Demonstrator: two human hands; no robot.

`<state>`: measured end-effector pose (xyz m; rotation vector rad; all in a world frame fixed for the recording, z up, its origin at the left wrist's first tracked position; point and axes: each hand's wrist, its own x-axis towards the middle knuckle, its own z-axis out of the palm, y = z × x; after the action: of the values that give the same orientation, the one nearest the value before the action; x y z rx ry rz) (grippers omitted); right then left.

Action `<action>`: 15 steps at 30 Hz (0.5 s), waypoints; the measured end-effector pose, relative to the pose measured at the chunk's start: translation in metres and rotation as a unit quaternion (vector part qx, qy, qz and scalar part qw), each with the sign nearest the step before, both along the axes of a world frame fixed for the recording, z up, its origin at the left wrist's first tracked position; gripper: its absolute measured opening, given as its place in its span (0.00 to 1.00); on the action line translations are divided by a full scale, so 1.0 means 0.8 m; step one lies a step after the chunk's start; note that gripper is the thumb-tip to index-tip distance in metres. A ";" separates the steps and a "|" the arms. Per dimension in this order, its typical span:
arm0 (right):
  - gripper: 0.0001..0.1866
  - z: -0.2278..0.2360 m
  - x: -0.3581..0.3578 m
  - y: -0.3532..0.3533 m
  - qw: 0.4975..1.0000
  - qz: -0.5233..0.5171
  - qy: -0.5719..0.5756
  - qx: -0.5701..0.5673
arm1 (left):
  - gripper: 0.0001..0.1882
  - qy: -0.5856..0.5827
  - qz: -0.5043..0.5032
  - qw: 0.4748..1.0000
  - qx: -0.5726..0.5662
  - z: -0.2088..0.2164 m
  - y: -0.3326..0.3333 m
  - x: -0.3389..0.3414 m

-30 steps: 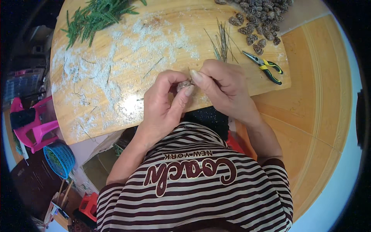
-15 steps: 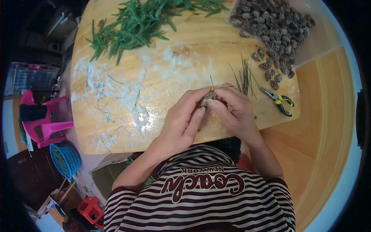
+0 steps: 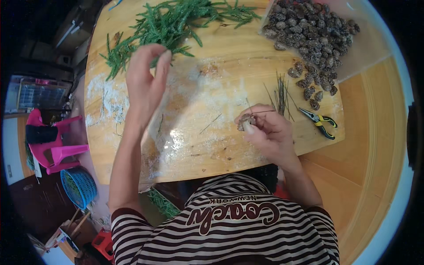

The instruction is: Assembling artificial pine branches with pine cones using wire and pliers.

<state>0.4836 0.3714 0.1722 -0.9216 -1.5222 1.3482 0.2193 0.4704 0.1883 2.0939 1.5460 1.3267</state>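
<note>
Near the table's front edge, my right hand point(image 3: 274, 134) pinches a small brown pine cone point(image 3: 245, 123) between thumb and fingers. Thin dark wire point(image 3: 261, 111) sticks out from the cone, one end pointing up and another to the right. My left hand point(image 3: 148, 73) is raised over the left part of the table, its thumb apart from the bent fingers and nothing visible in it. Just beyond it lies a pile of green artificial pine sprigs point(image 3: 165, 24); whether the fingertips touch them I cannot tell.
Loose wires point(image 3: 281, 95) lie right of centre, beside yellow-and-black pliers point(image 3: 319, 121). A heap of pine cones point(image 3: 309, 33) spreads from a clear plastic bag at the far right. White powder dusts the wooden table point(image 3: 229, 150). A pink chair point(image 3: 53, 143) and blue basket point(image 3: 79, 187) stand left.
My left hand has let go of the pine cone and moved up and left to the green sprigs. My right hand keeps the cone, nearly in the same place.
</note>
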 end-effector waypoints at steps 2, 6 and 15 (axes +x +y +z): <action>0.11 0.003 0.002 -0.003 1.000 -0.005 -0.020 0.013 | 0.11 0.143 0.051 0.987 0.054 -0.006 0.038 -0.010; 0.09 0.024 0.003 -0.009 0.994 -0.004 -0.096 0.047 | 0.12 0.326 0.128 0.931 0.104 -0.023 0.072 -0.027; 0.09 0.019 0.006 -0.015 0.996 -0.016 -0.085 0.039 | 0.10 -0.301 0.012 0.945 -0.129 0.014 0.078 -0.088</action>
<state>0.4884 0.3596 0.1873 -1.0281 -1.6687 1.2047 0.1492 0.5324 0.1998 1.3393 1.3745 1.4895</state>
